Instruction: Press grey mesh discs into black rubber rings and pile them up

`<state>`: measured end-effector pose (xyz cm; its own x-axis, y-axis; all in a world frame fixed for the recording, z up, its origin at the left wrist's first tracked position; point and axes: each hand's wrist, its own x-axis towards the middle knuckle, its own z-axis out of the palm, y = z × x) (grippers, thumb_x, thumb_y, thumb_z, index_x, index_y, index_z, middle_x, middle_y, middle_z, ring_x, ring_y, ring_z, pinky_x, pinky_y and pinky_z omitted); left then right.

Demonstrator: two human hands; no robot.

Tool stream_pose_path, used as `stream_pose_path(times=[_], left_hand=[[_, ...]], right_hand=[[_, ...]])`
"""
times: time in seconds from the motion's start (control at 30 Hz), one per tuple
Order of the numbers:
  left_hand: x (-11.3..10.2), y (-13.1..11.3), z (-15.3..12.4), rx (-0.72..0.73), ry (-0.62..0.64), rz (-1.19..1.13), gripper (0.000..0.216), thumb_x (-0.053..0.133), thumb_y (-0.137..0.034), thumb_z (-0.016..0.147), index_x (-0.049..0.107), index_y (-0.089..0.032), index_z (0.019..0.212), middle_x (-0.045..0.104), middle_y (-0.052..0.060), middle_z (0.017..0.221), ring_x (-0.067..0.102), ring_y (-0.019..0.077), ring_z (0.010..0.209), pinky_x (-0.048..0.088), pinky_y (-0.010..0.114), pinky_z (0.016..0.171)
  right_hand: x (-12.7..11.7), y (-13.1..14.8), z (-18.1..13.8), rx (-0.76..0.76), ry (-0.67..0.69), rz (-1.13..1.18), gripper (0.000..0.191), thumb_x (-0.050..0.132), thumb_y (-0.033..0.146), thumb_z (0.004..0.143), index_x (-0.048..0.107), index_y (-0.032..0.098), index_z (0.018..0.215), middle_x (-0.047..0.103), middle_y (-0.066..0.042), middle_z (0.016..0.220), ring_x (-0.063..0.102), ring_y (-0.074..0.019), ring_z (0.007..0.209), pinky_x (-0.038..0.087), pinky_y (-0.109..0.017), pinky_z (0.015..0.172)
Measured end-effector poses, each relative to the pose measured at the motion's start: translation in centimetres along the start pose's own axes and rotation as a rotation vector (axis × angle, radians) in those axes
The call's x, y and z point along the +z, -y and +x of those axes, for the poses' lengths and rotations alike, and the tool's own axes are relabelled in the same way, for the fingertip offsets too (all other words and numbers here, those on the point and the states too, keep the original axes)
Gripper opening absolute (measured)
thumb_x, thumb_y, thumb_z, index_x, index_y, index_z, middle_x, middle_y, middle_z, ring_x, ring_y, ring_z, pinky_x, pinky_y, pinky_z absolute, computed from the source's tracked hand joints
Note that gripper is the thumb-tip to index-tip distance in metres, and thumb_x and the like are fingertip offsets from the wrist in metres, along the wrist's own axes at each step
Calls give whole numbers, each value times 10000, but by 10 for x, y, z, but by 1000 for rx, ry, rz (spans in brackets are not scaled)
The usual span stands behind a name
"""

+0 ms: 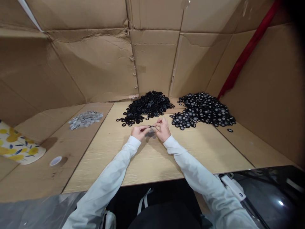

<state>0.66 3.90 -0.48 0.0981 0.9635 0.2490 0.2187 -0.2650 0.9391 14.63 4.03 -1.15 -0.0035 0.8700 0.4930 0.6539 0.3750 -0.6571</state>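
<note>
My left hand point(138, 131) and my right hand point(163, 129) meet over the middle of the table. Their fingers pinch a small black ring point(152, 126) between them, one hand at each side. Just beneath it lie a few grey discs point(150, 133), partly hidden by the fingers and blurred. Behind my hands rises a pile of loose black rings point(150, 105). To the right of them spreads a pile of black rings with grey centres point(205, 109), its near edge close to my right hand.
Grey discs point(86, 119) form a low heap at the left. A roll of tape point(56, 161) and a lemon-patterned cylinder point(21, 146) are farther left. Cardboard walls point(100, 66) close in the table point(102, 162) at the back and sides. One ring with a grey centre point(230, 130) lies apart.
</note>
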Motion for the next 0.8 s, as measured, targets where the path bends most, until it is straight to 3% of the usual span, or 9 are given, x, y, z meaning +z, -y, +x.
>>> stream_pose_path(times=[0.13,0.4,0.63,0.8], left_hand=[[3,0,-1,-85,111,-187,374,732,-270,410,658,-130,749,668,79,774,603,212,730,450,344,760],[3,3,0,-85,-11,-89,308,685,-352,480,655,-107,663,668,80,689,602,202,659,463,323,671],[4,0,-1,-60,-101,-69,225,639,-292,548,665,-112,680,670,85,732,604,200,688,462,311,680],[4,0,0,-21,-66,-42,232,637,-297,552,661,-110,688,669,89,730,607,206,700,464,329,705]], right_hand=[[-5,3,0,-21,-28,-25,123,548,281,667,629,188,665,409,-58,860,382,-211,886,313,-391,791],[2,-3,-1,27,0,137,73,571,257,644,626,210,657,406,-32,834,411,-174,853,341,-348,767],[-3,4,-1,39,15,-17,117,561,312,660,639,227,677,421,-48,876,375,-207,881,305,-380,747],[-4,7,-4,-13,30,-149,113,538,253,670,638,204,691,412,-64,901,356,-219,882,285,-364,713]])
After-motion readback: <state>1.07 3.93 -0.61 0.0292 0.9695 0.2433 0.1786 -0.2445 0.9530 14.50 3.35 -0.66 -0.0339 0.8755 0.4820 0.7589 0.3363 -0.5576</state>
